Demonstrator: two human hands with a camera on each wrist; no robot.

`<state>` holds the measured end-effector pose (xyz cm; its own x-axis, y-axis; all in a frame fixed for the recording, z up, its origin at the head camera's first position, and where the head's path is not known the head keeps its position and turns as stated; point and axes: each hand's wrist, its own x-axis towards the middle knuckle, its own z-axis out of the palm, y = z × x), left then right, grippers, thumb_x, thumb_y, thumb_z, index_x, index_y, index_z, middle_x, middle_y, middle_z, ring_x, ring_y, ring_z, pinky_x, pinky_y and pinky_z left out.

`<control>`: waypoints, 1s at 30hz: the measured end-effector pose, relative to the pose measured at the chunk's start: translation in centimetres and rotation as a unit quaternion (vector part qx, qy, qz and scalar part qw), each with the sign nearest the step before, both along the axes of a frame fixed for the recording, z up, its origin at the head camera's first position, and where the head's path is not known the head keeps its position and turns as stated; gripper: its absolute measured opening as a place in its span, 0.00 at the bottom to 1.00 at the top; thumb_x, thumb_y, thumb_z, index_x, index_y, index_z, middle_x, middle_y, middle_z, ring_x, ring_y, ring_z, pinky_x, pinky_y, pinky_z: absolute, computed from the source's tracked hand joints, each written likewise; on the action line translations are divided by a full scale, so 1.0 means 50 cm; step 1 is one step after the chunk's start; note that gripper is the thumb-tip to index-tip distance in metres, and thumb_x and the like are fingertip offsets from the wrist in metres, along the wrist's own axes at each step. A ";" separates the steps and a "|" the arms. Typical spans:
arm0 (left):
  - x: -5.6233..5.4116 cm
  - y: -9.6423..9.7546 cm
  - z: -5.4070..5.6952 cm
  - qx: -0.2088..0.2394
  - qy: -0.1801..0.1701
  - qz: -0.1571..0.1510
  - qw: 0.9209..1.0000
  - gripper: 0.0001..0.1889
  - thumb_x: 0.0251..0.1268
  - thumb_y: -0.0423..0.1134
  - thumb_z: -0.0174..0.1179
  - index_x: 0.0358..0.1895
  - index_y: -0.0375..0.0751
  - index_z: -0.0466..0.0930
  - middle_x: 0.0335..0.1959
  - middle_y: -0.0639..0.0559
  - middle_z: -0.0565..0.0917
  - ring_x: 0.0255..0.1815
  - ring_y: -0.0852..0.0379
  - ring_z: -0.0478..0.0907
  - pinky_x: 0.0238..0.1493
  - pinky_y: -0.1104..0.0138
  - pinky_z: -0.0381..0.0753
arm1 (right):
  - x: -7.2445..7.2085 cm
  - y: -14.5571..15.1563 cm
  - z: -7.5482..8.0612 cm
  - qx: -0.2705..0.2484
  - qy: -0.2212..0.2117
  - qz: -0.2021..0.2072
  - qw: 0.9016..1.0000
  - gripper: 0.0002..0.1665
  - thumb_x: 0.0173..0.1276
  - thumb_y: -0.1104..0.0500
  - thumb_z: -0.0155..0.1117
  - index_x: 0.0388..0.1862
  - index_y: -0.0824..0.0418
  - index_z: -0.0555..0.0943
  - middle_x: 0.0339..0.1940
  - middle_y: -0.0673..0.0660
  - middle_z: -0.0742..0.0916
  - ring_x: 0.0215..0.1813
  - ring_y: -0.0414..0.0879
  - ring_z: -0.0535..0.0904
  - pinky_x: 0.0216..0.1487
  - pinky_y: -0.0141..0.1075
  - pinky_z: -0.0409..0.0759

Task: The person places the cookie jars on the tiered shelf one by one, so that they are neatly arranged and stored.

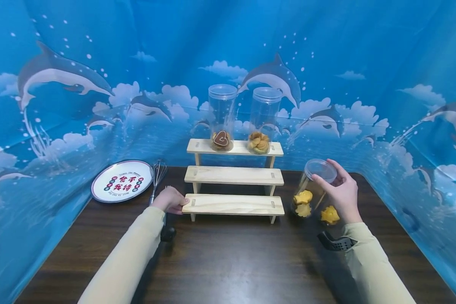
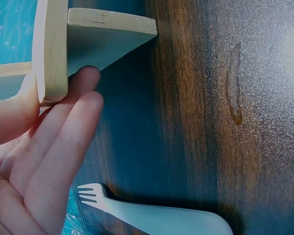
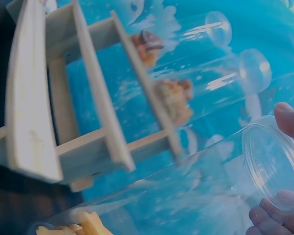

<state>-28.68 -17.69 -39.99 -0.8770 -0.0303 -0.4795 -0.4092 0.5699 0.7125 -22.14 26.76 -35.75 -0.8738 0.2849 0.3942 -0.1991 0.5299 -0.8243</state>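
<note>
A three-tier wooden stand [image 1: 233, 204] sits in the middle of the table. My left hand [image 1: 172, 200] grips the left end of its lowest board, thumb on top and fingers underneath in the left wrist view. To the right of the stand, my right hand [image 1: 342, 192] holds a tall clear jar [image 1: 314, 183] by its lid [image 3: 273, 166], thumb and fingers on opposite sides. Yellow cookies [image 1: 303, 203] lie at the jar's bottom. Another yellow cookie [image 1: 329, 215] shows below the right hand. Two similar jars [image 1: 222, 116] of cookies stand on the top board.
A white plate [image 1: 122, 181] with printed characters lies at the back left, with a wire whisk [image 1: 157, 177] beside it. In the left wrist view a fork [image 2: 152, 213] with a pale handle lies on the dark table [image 1: 228, 261]. A dolphin-print curtain [image 1: 175, 50] hangs behind.
</note>
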 end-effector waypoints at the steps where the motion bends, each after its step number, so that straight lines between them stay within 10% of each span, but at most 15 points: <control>1: 0.000 0.000 0.001 -0.002 0.000 0.001 1.000 0.15 0.66 0.32 0.59 0.49 0.22 0.76 0.25 0.45 0.79 0.23 0.57 0.78 0.31 0.68 0.85 | 0.001 -0.001 0.008 0.004 0.008 -0.001 1.000 0.37 0.61 0.49 0.69 0.68 0.53 0.69 0.55 0.57 0.80 0.38 0.35 0.74 0.34 0.18 0.76; 10: 0.003 -0.006 0.013 -0.001 0.003 -0.007 1.000 0.13 0.65 0.31 0.59 0.45 0.21 0.77 0.23 0.45 0.79 0.23 0.56 0.78 0.31 0.66 0.86 | -0.012 -0.029 0.096 0.006 0.079 -0.001 0.997 0.34 0.59 0.52 0.71 0.65 0.48 0.73 0.17 0.47 0.67 0.20 0.41 0.62 0.21 0.31 0.62; 23: -0.010 -0.004 0.006 -0.013 0.000 -0.001 1.000 0.13 0.64 0.32 0.60 0.45 0.23 0.77 0.24 0.45 0.78 0.22 0.56 0.78 0.30 0.68 0.85 | -0.059 -0.144 0.160 -0.030 0.124 0.092 0.988 0.33 0.59 0.55 0.71 0.64 0.51 0.74 0.34 0.43 0.79 0.19 0.40 0.62 0.20 0.31 0.61; 30: -0.012 0.011 0.001 -0.049 -0.005 0.001 0.999 0.12 0.64 0.34 0.61 0.42 0.26 0.79 0.27 0.42 0.80 0.25 0.54 0.80 0.28 0.68 0.85 | -0.094 -0.222 0.172 -0.051 0.114 0.151 0.981 0.35 0.59 0.52 0.71 0.66 0.54 0.72 0.51 0.60 0.82 0.25 0.37 0.71 0.28 0.26 0.72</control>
<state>-29.28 -17.14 -39.96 -0.8717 -0.0794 -0.4835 -0.4179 0.6357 0.6490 -26.86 15.69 -27.15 -0.8164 0.0751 0.5726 -0.5201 0.3353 -0.7855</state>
